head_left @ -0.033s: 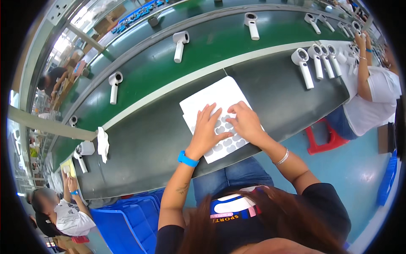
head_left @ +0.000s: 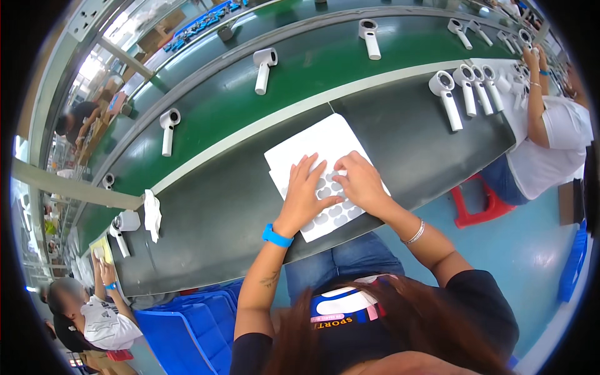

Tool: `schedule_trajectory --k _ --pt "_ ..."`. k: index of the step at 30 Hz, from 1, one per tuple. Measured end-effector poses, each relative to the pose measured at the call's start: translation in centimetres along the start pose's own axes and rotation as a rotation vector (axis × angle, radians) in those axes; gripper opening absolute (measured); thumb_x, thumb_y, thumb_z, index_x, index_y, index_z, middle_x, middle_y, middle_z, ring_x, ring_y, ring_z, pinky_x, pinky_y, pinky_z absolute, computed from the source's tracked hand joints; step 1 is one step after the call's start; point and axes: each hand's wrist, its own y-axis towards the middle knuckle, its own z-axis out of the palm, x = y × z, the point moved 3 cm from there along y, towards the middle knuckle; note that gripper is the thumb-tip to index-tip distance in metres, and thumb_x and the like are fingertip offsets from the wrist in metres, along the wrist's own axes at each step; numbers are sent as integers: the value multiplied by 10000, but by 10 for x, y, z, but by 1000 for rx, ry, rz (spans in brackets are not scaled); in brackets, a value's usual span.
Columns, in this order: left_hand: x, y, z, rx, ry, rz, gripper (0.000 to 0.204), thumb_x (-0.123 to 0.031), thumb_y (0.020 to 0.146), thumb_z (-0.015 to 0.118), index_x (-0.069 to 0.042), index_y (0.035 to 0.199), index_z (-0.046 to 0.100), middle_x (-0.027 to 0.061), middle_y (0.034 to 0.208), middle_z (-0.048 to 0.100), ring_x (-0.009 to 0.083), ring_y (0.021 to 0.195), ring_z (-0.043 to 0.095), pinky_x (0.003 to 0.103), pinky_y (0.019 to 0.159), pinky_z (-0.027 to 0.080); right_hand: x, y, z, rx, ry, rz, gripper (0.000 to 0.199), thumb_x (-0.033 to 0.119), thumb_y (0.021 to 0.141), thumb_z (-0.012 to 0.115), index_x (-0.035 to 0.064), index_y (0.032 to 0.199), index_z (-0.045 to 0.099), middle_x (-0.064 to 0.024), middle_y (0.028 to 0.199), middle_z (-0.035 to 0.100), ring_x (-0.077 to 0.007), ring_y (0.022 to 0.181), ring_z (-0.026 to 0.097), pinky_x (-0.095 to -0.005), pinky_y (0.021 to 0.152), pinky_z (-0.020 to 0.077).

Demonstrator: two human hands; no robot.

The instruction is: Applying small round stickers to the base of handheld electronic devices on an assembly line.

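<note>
White sheets lie slightly askew on the dark tabletop in front of me. The upper part is blank, and the lower part carries rows of grey rounded stickers. My left hand rests flat on the left side of the sheets, fingers spread and thumb pointing right across the stickers. On the right side, my right hand has its fingers bent and drawn together over the upper sticker rows. Whatever its fingertips pinch, if anything, is too small to make out.
Beyond the dark table, white handheld fans lie on a green conveyor belt. More handheld fans lie at the table's right end. A white cloth sits at left. Co-workers sit at both sides; blue chairs stand lower left.
The fans on the belt have shifted very slightly to the left. My hands and the sheets stay almost where they were.
</note>
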Motion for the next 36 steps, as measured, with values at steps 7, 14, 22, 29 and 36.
schedule_trajectory --k 7,14,22,29,36 --pt "0 -2 1 1 -12 -16 804 -342 626 830 -49 1295 494 183 1416 365 400 1331 295 534 1087 206 -3 1 6 96 -4 -16 123 45 773 656 49 883 602 -112 875 564 -287 809 588 -366 715 462" --pt "0 -4 1 -25 -26 -7 773 -360 651 810 -39 1282 501 189 1400 379 388 1340 284 538 1098 189 -3 0 5 -15 33 -22 105 12 765 645 36 861 612 -106 867 575 -265 730 609 -345 672 477" --pt "2 -5 3 -44 -35 -8 792 -343 637 821 -46 1292 490 183 1395 383 393 1326 309 545 1090 210 14 2 -4 -33 64 -134 140 -8 766 645 33 876 567 -87 768 599 -208 699 614 -297 609 463" --pt "1 -4 2 -45 -36 -10 794 -388 649 807 -72 1305 489 176 1408 378 402 1323 314 557 1083 210 -49 128 -71 -366 254 -144 312 21 842 602 30 1136 498 -61 877 612 -117 794 588 -250 722 471" --pt "1 -5 1 -13 -50 -37 831 -442 689 770 -77 1357 436 175 1443 330 376 1360 255 522 1111 162 -132 268 -40 -633 -695 -24 480 363 785 698 -30 1044 601 -286 1190 477 -442 1162 414 -523 912 379"
